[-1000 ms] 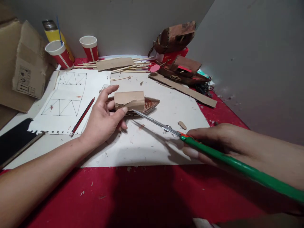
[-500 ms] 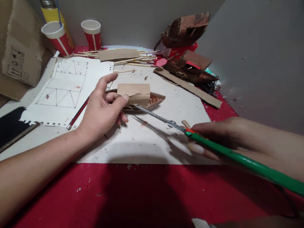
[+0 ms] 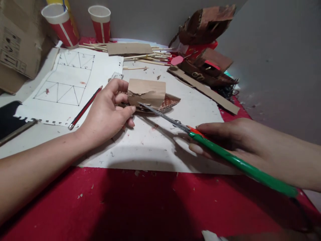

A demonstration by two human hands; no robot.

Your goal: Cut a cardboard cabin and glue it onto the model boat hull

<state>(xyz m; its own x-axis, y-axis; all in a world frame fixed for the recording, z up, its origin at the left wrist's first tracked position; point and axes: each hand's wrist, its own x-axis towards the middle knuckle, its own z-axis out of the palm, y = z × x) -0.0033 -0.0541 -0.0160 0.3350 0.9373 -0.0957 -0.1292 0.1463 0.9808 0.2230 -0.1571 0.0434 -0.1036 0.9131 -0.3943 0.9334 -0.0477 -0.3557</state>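
Observation:
A small cardboard boat (image 3: 173,101) with a curved cardboard roof (image 3: 147,87) stands on the white sheet; a torn, lifted strip runs across the roof's left half. My left hand (image 3: 112,105) is closed around the boat's left end, thumb at the near side and fingers behind, hiding that end. In my right hand (image 3: 225,137) are scissors (image 3: 240,164) with long green and orange handles. Their metal blades look closed together, and the tip meets the roof's lower front part, close to my left thumb.
A red-and-black pencil (image 3: 85,107) and a paper with drawn triangles (image 3: 72,75) lie left. Behind are red-and-white cups (image 3: 100,28), thin wooden sticks (image 3: 140,60) and a cardboard piece (image 3: 129,49). Brown model boats (image 3: 210,67) and a long cardboard strip (image 3: 205,88) occupy the right.
My left thumb has moved down off the torn strip, uncovering more of the roof. The scissors' tip has shifted slightly up and left onto the roof's lower part. The view has tilted a little.

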